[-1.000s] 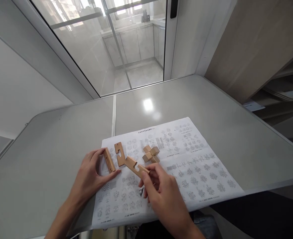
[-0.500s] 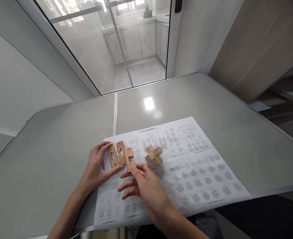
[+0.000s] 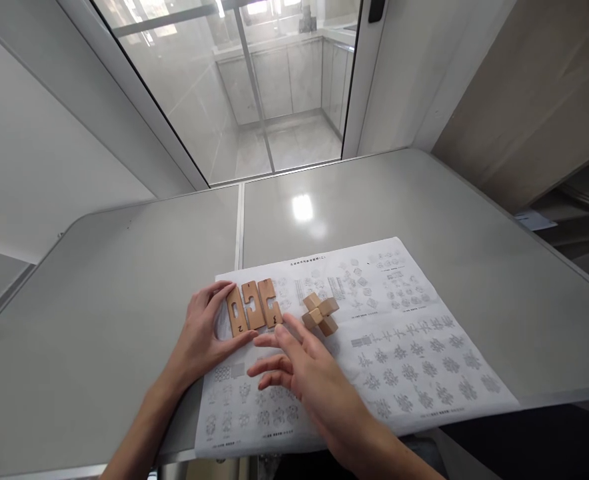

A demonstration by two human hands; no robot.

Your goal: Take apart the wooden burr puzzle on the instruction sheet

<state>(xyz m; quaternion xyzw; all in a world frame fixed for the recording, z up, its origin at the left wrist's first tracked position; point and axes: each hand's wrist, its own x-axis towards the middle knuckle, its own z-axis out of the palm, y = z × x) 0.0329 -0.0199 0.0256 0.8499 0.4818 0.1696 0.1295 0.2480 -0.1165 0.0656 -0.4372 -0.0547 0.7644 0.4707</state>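
Three flat wooden puzzle pieces (image 3: 253,306) lie side by side on a printed instruction sheet (image 3: 399,333). My left hand (image 3: 202,333) cups the leftmost piece, thumb below it and fingers along its left edge. My right hand (image 3: 302,370) hovers just below and right of the row with fingers spread and nothing in it. A small assembled wooden cross block (image 3: 319,315) sits on the sheet to the right of the row, apart from both hands.
The sheet lies on a grey table (image 3: 124,280) with a seam down its middle, its near edge hanging over the table front. A glass sliding door (image 3: 254,87) stands behind the table. Wooden shelving (image 3: 539,100) rises at the right.
My right hand set its wooden piece down at the right end of the row and let go, fingers now spread. The leftmost piece went from standing on edge to lying flat.
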